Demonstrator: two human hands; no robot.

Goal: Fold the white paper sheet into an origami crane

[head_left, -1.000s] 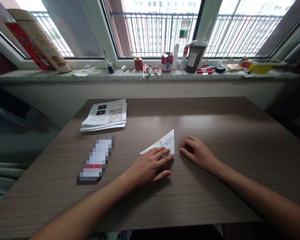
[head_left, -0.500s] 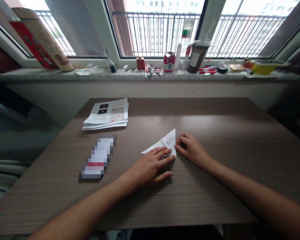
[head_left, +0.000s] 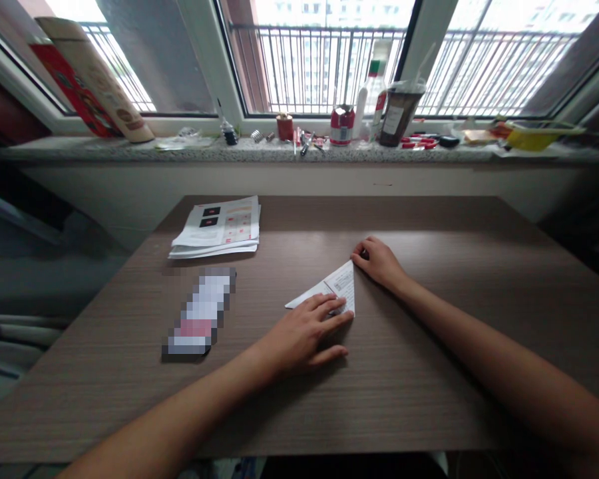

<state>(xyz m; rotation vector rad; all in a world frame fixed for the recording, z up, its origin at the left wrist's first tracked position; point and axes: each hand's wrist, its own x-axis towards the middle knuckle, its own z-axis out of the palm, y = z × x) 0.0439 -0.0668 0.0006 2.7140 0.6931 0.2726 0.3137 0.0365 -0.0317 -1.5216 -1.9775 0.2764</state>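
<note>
A folded sheet of printed paper (head_left: 342, 283), shaped like a triangle, lies on the brown table (head_left: 454, 266). My left hand (head_left: 312, 326) rests flat across its lower part, fingers stretched out and thumb apart on the tabletop. The hand hides the lower edge of the sheet. At the paper's upper right corner is my right hand (head_left: 377, 259), its thumb and fingers curled into a pinch that touches the tip. How much of the corner lies between those fingertips is hard to see.
Left of the paper lies a phone (head_left: 199, 316) with a blurred screen. Behind it is a stack of printed papers (head_left: 217, 226). Along the windowsill (head_left: 180, 154) stand a red can (head_left: 342, 125), a dark drink cup (head_left: 402, 113), a bottle (head_left: 374, 86) and a tall tube (head_left: 97, 80).
My right hand has slid away from me along the paper's right edge to its upper corner. My left hand stays flat on the sheet. The whole view has shifted slightly.
</note>
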